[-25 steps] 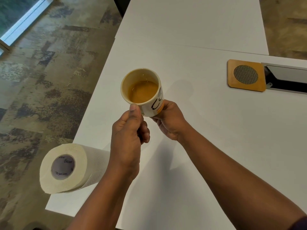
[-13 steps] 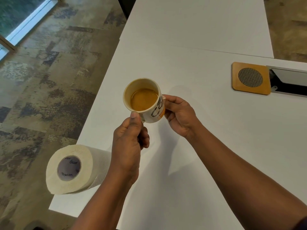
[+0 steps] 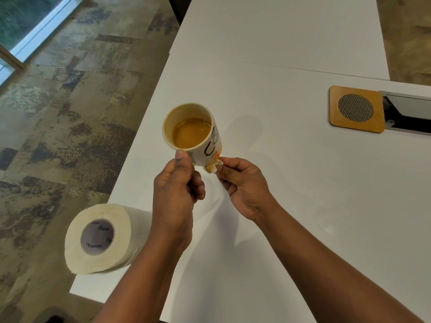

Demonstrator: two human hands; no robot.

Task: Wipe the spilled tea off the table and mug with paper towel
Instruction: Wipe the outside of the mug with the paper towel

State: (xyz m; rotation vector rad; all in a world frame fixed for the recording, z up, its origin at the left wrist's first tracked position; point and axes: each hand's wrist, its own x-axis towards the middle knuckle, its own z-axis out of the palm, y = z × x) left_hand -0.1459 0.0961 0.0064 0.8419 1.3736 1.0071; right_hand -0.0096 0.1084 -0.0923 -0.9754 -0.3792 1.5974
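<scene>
White table (image 3: 291,183); mottled carpet floor (image 3: 70,136) left.

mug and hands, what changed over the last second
The right hand slid from cupping the mug down to its base, now pressing a stained paper wad there. The left hand still holds the mug; the roll stays put.

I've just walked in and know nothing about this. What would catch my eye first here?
Probably the mug of brown tea held up over the white table by the left hand, while the right hand presses a small stained wad of paper to its lower side. Next, the paper towel roll lying at the table's near left edge, and a wooden square with a mesh disc at far right.
</scene>
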